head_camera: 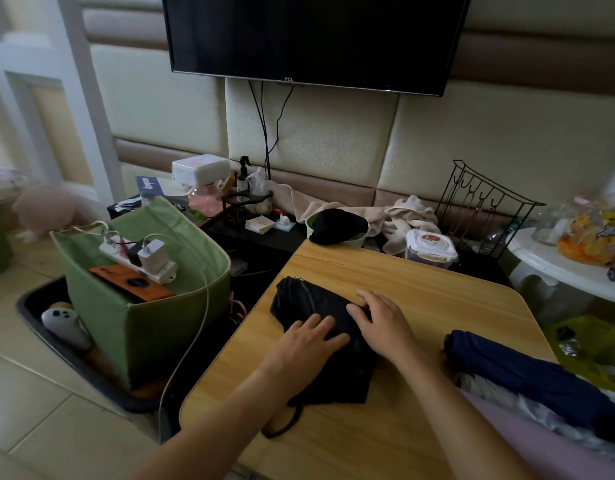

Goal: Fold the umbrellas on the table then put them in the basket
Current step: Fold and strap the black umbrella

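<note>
A black umbrella [309, 303] lies collapsed on the wooden table [420, 289], its loose canopy spread toward me and its wrist strap hanging near the front edge. My left hand [307, 341] presses flat on its fabric with straight fingers. My right hand [382, 320] rests on it just to the right, fingers bent over the cloth. A dark blue umbrella [527, 372] lies at the table's right edge, apart from both hands. The green fabric basket [153, 327] stands on the floor left of the table, open at the top.
Inside the basket lie a white power strip [139, 259] with chargers and an orange box [132, 282]. A white cable [195, 327] hangs over its side. A green bowl [337, 230] with black cloth, a wipes box [430, 249] and a wire rack [486, 206] stand behind the table.
</note>
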`<state>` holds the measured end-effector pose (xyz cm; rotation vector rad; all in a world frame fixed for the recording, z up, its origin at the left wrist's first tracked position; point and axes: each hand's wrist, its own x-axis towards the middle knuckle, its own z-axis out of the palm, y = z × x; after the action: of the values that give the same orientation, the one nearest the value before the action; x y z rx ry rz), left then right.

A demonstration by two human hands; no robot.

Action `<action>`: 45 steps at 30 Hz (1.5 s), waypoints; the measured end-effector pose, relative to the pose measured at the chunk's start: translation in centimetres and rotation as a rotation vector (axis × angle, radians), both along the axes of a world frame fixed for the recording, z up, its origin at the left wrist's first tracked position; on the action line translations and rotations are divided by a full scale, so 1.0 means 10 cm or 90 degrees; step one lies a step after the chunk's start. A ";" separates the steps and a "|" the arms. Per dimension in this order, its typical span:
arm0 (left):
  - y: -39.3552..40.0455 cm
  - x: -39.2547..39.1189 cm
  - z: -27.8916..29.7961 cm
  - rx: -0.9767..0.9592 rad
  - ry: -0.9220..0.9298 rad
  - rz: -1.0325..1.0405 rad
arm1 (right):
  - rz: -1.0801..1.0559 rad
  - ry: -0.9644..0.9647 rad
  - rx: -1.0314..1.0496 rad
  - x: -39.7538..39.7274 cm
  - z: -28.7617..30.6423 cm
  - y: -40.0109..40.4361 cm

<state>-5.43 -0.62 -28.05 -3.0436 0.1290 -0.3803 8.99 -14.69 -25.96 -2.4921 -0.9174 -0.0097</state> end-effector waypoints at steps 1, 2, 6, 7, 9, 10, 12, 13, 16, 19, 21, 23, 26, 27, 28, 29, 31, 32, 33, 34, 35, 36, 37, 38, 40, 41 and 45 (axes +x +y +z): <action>0.01 -0.01 0.03 -0.007 0.015 0.000 | 0.013 -0.002 -0.043 0.02 -0.02 0.00; 0.03 -0.02 0.05 -0.025 0.030 -0.001 | 0.026 -0.020 -0.093 0.03 -0.04 0.00; 0.19 -0.01 0.19 -0.230 0.080 0.016 | 0.062 -0.028 -0.190 0.07 -0.02 -0.01; 0.24 0.01 0.22 -0.286 0.093 0.023 | 0.066 -0.006 -0.190 0.08 0.00 -0.01; 0.29 0.02 0.28 -0.367 0.090 0.035 | 0.067 0.035 -0.154 0.09 0.02 -0.04; 0.29 0.02 0.29 -0.386 0.077 0.038 | 0.065 0.045 -0.126 0.09 0.03 -0.05; 0.27 0.03 0.31 -0.378 0.048 0.048 | 0.068 0.038 -0.099 0.08 0.04 -0.05; 0.26 0.05 0.30 -0.368 0.033 0.053 | 0.070 0.032 -0.104 0.08 0.03 -0.04; 0.28 0.15 0.29 -0.359 -0.034 0.059 | 0.062 0.032 -0.128 0.07 0.04 -0.01; 0.38 0.33 0.34 -0.262 -0.089 0.046 | 0.052 0.024 -0.146 0.08 0.05 0.02; 0.44 0.49 0.41 -0.194 0.015 0.033 | 0.054 0.026 -0.153 0.08 0.06 0.04; 0.52 0.68 0.49 -0.156 0.156 0.021 | 0.056 0.036 -0.158 0.08 0.05 0.05; 0.60 0.88 0.62 -0.093 0.283 0.010 | 0.054 0.041 -0.166 0.05 0.05 0.05; 0.59 0.93 0.66 -0.073 0.311 0.009 | 0.053 0.041 -0.165 0.05 0.06 0.06; 0.57 0.97 0.70 -0.055 0.332 0.008 | 0.053 0.045 -0.161 0.05 0.06 0.06; 0.54 0.99 0.73 -0.040 0.344 0.006 | 0.054 0.050 -0.156 0.04 0.08 0.06; 0.48 0.99 0.75 -0.006 0.340 -0.003 | 0.052 0.051 -0.145 0.01 0.11 0.05; 0.45 0.97 0.75 0.012 0.321 -0.016 | 0.051 0.045 -0.143 -0.01 0.12 0.05; 0.44 0.93 0.73 0.028 0.293 -0.035 | 0.052 0.035 -0.142 -0.03 0.14 0.04; 0.42 0.88 0.72 0.037 0.265 -0.052 | 0.054 0.027 -0.138 -0.06 0.15 0.02; 0.42 0.83 0.69 0.038 0.245 -0.065 | 0.056 0.020 -0.133 -0.09 0.17 0.01; 0.41 0.77 0.68 0.033 0.233 -0.072 | 0.060 0.011 -0.131 -0.12 0.20 -0.02; 0.41 0.72 0.67 0.020 0.223 -0.077 | 0.066 0.000 -0.130 -0.15 0.22 -0.04; 0.41 0.66 0.67 0.003 0.214 -0.076 | 0.074 -0.013 -0.129 -0.17 0.25 -0.06; 0.39 0.57 0.71 -0.026 0.200 -0.057 | 0.088 -0.039 -0.128 -0.23 0.33 -0.11; 0.37 0.54 0.76 -0.025 0.199 -0.044 | 0.089 -0.051 -0.128 -0.26 0.38 -0.13; 0.32 0.44 0.94 0.037 0.225 0.018 | 0.071 -0.101 -0.127 -0.39 0.56 -0.18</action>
<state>-1.06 2.58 -18.63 -3.0187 0.1140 0.1632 5.07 -16.47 -20.41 -2.6490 -1.1747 -0.0842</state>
